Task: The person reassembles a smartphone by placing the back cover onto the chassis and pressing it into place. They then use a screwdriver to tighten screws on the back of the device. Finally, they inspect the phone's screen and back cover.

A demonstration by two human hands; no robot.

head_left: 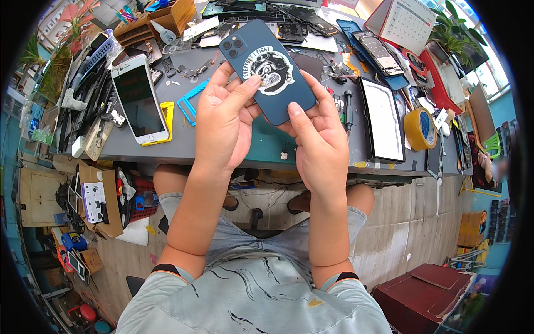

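A dark blue smartphone (pixel 253 53) with a triple camera and a round black-and-white printed design is held up, back facing me, over the middle of the desk. My left hand (pixel 225 119) grips its left side, thumb on the back. My right hand (pixel 317 136) grips the lower right side, also with its thumb on the back. Left of my hands, a white smartphone (pixel 138 94) with a dark screen rests on a yellow holder (pixel 164 125). A blue plastic frame (pixel 189 103) lies beside my left hand. A screwdriver (pixel 348 111) and an open black-and-white box (pixel 378 122) are right of my right hand.
The grey desk (pixel 178 145) carries piled phone parts (pixel 295 28), a yellow tape roll (pixel 420 128), a desk calendar (pixel 409 33) and wooden organisers (pixel 167 16). A cardboard box (pixel 108 209) stands below left, a maroon box (pixel 423 292) below right. Another person (pixel 485 172) is at the far right.
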